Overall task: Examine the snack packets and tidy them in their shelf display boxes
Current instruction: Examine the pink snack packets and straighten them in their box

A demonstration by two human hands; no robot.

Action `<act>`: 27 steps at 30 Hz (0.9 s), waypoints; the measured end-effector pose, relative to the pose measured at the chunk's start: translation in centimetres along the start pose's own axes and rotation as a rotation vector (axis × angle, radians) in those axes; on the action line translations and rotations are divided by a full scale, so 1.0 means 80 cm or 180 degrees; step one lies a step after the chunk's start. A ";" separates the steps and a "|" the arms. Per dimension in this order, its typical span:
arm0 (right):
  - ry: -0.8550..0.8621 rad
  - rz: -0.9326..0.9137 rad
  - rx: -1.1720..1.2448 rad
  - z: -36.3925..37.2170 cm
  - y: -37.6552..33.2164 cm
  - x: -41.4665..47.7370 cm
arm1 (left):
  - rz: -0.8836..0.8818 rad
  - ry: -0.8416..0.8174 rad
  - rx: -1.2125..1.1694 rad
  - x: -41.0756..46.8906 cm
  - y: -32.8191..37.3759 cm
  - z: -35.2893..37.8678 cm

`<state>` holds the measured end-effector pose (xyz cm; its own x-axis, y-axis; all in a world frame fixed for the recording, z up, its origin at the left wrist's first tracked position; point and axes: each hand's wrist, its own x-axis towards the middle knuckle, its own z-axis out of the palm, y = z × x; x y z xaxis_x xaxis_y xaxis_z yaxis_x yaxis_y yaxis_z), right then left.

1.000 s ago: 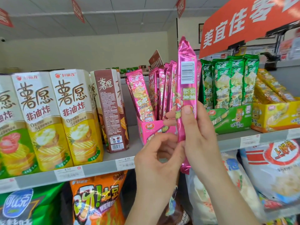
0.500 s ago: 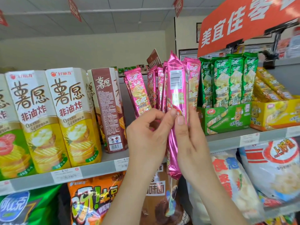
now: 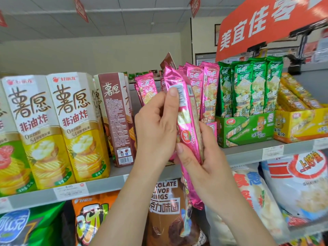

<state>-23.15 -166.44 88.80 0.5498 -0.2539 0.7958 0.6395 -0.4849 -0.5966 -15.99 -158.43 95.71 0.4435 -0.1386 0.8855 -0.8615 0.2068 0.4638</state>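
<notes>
Gripping with my left hand [image 3: 156, 128] and right hand [image 3: 204, 162], I hold one pink packet [image 3: 188, 132] upright and slightly tilted, barcode facing me, before the shelf [image 3: 248, 153]. Behind it stand more pink packets [image 3: 205, 89]; their box is mostly hidden. A green display box [image 3: 246, 128] sits right.

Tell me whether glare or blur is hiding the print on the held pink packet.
Head view: foil sheen washes out much of the pink packet; its barcode shows but is soft; left hand covers part; the orange sign and right edge are blurred, wide-angle bent.
</notes>
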 end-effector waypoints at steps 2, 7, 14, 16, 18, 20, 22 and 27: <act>-0.0017 0.0004 0.0039 -0.003 0.001 0.000 | 0.0057 -0.0080 0.0142 0.000 0.001 -0.001; -0.0082 0.0061 -0.0010 -0.011 0.004 -0.003 | -0.0196 -0.0030 -0.0092 0.008 -0.002 -0.002; -0.0161 0.0060 -0.0228 -0.014 0.003 -0.010 | 0.0062 -0.0073 -0.0242 0.023 0.002 -0.010; -0.0313 0.0134 0.0017 -0.017 -0.001 -0.008 | -0.0014 -0.0013 -0.0274 0.026 0.004 -0.011; -0.0584 0.0296 0.0538 -0.021 -0.005 -0.006 | -0.0202 -0.0085 -0.0579 0.030 0.005 -0.015; -0.0887 0.0542 0.1128 -0.027 -0.008 -0.005 | -0.0525 -0.0621 -0.1176 0.036 0.006 -0.027; -0.1092 0.0851 0.1697 -0.032 -0.009 -0.004 | -0.0611 -0.1041 -0.1381 0.041 0.004 -0.036; -0.1060 0.1579 0.1700 -0.030 -0.003 0.001 | -0.0163 -0.0106 -0.0442 0.049 0.005 -0.023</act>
<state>-24.58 -168.30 89.25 0.9152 -0.0308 0.4018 0.4028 0.1066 -0.9091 -14.12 -157.10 99.38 0.4756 -0.1839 0.8603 -0.7944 0.3304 0.5097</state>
